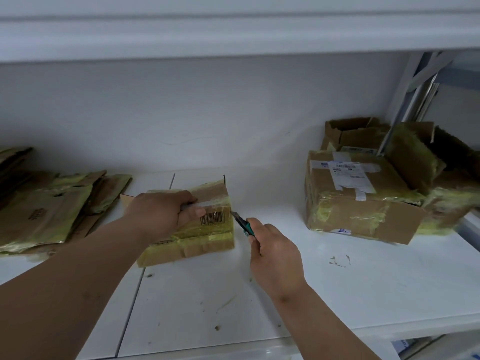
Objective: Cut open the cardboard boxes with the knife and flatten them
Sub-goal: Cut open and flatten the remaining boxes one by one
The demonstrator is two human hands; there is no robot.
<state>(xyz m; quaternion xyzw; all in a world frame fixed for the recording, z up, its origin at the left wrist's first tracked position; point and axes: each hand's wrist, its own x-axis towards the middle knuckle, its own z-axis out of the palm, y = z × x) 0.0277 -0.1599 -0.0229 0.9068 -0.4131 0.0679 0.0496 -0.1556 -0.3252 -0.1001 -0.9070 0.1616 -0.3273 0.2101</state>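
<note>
- Left hand [166, 211] holds the small box [197, 229] on the tabletop [337, 281].
- Right hand [272, 255] grips the knife [240, 220]; its blade seems to touch the box's right edge.

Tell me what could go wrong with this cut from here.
The knife tip sits at the small box's right edge, aimed toward the left hand gripping its top; a slip could reach the thumb. The glossy yellow tape may snag or deflect the blade. The light box could slide on the smooth white shelf.
</note>
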